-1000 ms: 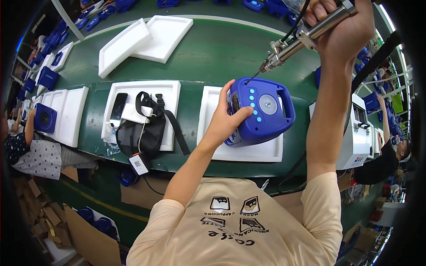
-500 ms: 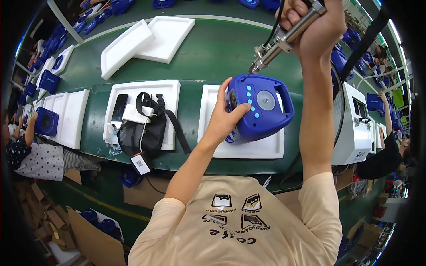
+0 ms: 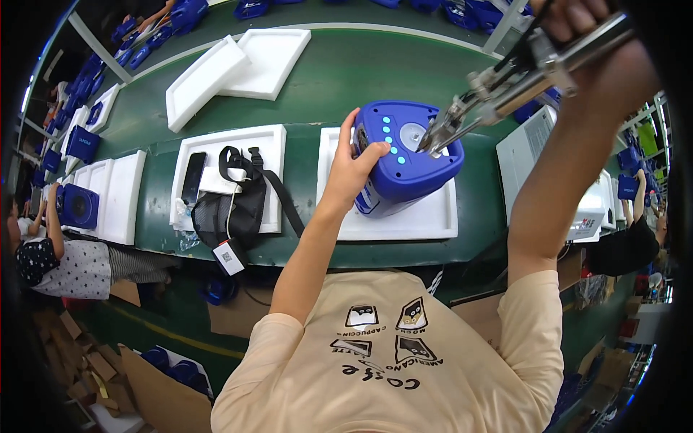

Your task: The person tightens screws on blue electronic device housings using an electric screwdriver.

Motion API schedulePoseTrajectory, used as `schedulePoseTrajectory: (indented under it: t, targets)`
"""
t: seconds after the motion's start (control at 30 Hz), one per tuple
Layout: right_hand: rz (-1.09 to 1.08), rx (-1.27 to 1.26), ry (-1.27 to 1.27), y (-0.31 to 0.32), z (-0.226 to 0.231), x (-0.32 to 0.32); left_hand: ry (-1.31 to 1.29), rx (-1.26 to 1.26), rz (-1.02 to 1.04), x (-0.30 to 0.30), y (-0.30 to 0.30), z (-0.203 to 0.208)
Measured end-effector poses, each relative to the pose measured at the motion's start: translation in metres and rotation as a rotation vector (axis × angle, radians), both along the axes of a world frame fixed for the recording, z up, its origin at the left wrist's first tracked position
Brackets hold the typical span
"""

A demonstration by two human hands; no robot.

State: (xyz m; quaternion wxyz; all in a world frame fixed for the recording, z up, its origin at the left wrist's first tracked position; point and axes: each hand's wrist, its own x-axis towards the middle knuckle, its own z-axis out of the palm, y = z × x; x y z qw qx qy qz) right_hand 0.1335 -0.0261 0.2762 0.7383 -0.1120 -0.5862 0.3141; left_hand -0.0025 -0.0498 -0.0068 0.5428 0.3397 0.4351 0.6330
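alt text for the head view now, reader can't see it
A person's left hand grips a blue box with cyan buttons on a foam tray; the right hand holds a metal tool over the box. Left of these, a phone and black mesh bag lie on another tray.

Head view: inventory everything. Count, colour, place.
Handled device: 1, blue, centre
Tool: 1, silver, over device
Foam trays: 4 plus stack, white, bench
Mesh pouch: 1, black, left tray
Phone: 1, black, beside pouch
Small items: 2, white, by pouch
Bench: 1, green, centre
Cabinet: 1, pale, right
Blue units: many, blue, edges
Cartons: several, brown, lower left
Other people: several, clothing mixed, sides
Shirt: 1, beige, bottom
Left hand: 1, bare, on device
Right hand: 1, bare, holding tool
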Motion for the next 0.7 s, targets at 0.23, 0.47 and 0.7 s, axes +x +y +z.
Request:
schedulePoseTrajectory:
  t: [0.23,0.47,0.7]
  targets:
    - [0.386,-0.038,-0.008,0.013,-0.023,0.011,0.032,-0.015,0.009,0.006,-0.002,0.006]
    - [1.317,-0.154,0.270,0.031,-0.032,0.006,0.024,-0.026,0.031,0.006,-0.005,0.006]
    - [1.564,-0.196,0.330,0.033,-0.042,0.003,0.011,-0.024,0.029,0.006,-0.005,0.007]
